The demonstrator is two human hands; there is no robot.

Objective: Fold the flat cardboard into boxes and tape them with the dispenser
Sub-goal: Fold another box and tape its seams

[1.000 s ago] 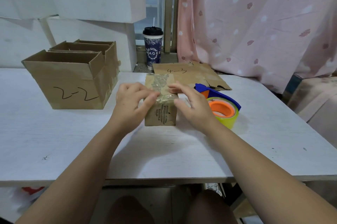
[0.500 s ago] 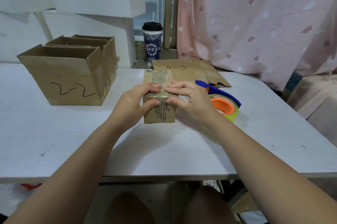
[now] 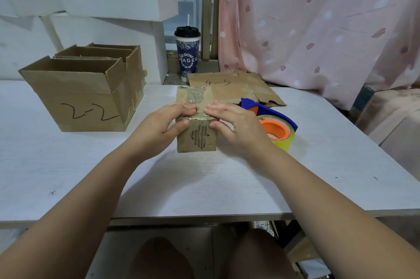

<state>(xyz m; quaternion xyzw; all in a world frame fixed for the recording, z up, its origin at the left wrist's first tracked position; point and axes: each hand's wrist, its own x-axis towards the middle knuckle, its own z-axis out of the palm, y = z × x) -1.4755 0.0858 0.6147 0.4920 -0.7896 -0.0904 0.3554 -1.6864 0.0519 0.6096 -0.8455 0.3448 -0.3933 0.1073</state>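
A small taped cardboard box (image 3: 197, 140) stands in the middle of the white table (image 3: 68, 165). My left hand (image 3: 163, 124) grips its left top edge, fingers on top and thumb on the front face. My right hand (image 3: 236, 126) grips the right top edge the same way. A strip of clear tape runs over the box's top and front edge between my fingertips. The tape dispenser (image 3: 276, 127), blue with an orange core and yellowish tape, lies just right of my right hand. A flat cardboard sheet marked 4-3 (image 3: 229, 87) lies behind the box.
Two open cardboard boxes, the front one marked 2-2 (image 3: 86, 96), stand at the table's left. A lidded paper cup (image 3: 187, 53) stands on the sill behind. White boxes are stacked at the back left; a pink curtain (image 3: 318, 28) hangs at the right.
My hands slid from the box's top toward its near edge, and both thumbs came down onto the front face, pressing the tape over the edge. The box stayed in place.
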